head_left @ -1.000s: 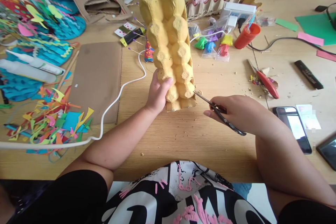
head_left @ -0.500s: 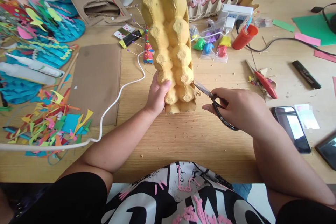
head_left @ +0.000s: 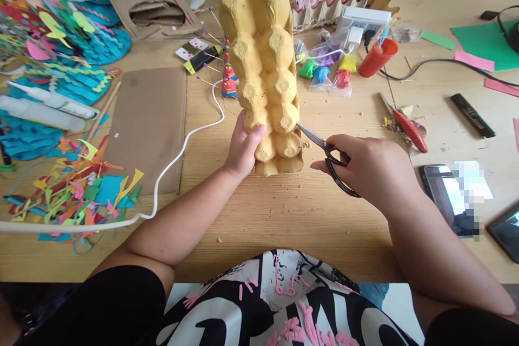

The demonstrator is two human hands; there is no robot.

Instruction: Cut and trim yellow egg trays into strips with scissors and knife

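Note:
A long yellow egg carton (head_left: 265, 73), bumps facing up, stretches from the top of the view down to the middle. My left hand (head_left: 244, 146) grips its lower left side, thumb on top. Dark-handled scissors (head_left: 324, 146) are in my right hand (head_left: 365, 167), with fingers through the handles. The blades look nearly closed, and their tip meets the carton's right edge near the lower bumps. Small yellow crumbs (head_left: 306, 144) lie beside and below the carton.
Left are colourful paper scraps (head_left: 87, 189), a cardboard sheet (head_left: 148, 130) and a white cable (head_left: 174, 157). Right are a red cup (head_left: 378, 58), a red-handled cutter (head_left: 409, 130), a black marker (head_left: 472, 115) and a phone (head_left: 441, 189). More egg cartons (head_left: 332, 0) stand behind.
The scissors have shifted slightly up and left, so their tip now touches the carton edge a little higher. My left hand and the carton have barely moved.

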